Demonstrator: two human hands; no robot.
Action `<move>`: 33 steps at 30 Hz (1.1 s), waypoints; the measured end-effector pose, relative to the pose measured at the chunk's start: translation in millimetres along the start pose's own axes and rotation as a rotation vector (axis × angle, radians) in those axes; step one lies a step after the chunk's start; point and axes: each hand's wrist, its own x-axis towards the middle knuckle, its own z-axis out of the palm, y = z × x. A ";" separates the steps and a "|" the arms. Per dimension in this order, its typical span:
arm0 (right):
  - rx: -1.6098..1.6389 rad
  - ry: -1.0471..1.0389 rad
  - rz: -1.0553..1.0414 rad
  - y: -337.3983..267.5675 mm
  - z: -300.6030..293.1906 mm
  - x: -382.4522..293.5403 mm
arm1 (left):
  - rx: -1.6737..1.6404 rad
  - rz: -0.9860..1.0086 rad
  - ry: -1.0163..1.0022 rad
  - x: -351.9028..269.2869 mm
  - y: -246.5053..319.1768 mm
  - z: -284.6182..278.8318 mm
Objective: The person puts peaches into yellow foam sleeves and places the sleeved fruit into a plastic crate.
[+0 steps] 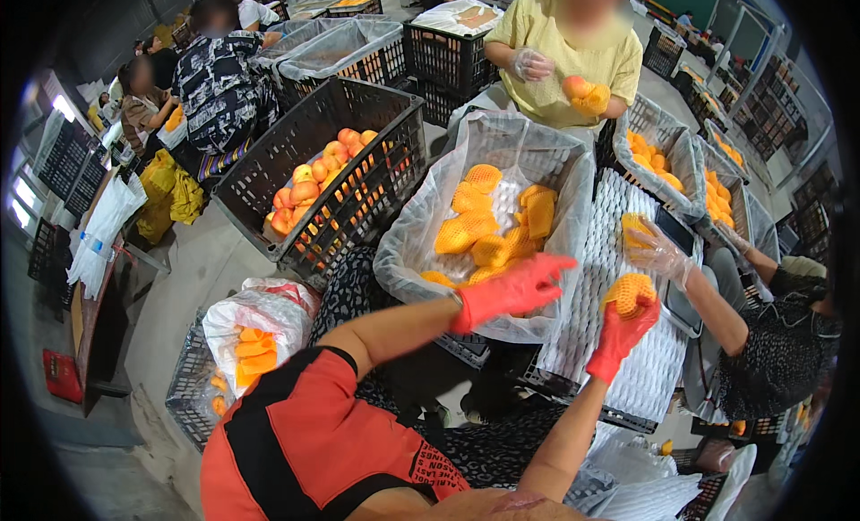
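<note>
My right hand (623, 333), in a red rubber glove, grips a fruit in an orange foam net (630, 296) above white foam sheets (571, 319). My left hand (514, 292), gloved the same way and slightly blurred, reaches over the near side of a plastic-lined crate (396, 265). Its fingers are apart and I see nothing in them. Inside that crate lie several net-wrapped fruits (467, 232), partly hidden by my left forearm. Bare red-and-yellow peach-like fruits (316, 178) fill one end of a black slatted crate (252, 161) to the left.
Across from me, a person in yellow (564, 57) holds fruit and a net. At right, another person's gloved hand (655, 249) touches an orange net near a dark phone-like device (674, 231). A bag of orange foam nets (255, 353) sits at my left. Lined crates (699, 198) stand farther right.
</note>
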 end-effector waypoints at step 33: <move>0.040 -0.838 -0.650 -124.7 64.5 -91.8 | 0.759 -0.744 -1.119 -58.0 -336.9 -126.1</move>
